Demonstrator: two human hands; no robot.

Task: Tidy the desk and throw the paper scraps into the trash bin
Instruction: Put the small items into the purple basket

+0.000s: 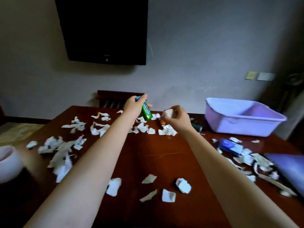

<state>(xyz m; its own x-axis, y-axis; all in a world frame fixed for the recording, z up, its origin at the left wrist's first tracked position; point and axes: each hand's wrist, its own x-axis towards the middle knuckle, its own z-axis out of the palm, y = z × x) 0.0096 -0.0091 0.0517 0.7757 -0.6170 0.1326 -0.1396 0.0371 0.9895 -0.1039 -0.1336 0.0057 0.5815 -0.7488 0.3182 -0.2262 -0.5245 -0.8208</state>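
— Left hand (134, 106)?
— Raised above the far edge of the counter (158, 152), fingers curled round a slim green gum pack (146, 111), glossy, rectangular, tilted; something blue poking out at the top of the grip, too small to name.

— And the right hand (178, 118)?
— Just beside it, closed round a small roll of clear tape (169, 113), round and pale, pinched at the rim.

— Counter surface?
— Dark reddish-brown wood, polished, faint scratch across the middle.

— Paper scraps (62, 153)?
— Torn white pieces, ragged-edged, some crumpled, strewn everywhere: thick along the left edge, a band near the far edge under both hands, a few loose ones toward the near edge, another heap by the right edge.

— Trash bin?
— Cannot tell for certain. Pale rounded rim (8, 162) at the left edge, blurred.

— Anything else?
— Lilac plastic tub (243, 119), rectangular, smooth, rounded corners, at the far right corner. Blue tissue packet (230, 146) among the scraps near the right edge. Flat purple sheet or folder (289, 167) at the right edge. Black flat screen (103, 30) on the wall beyond.
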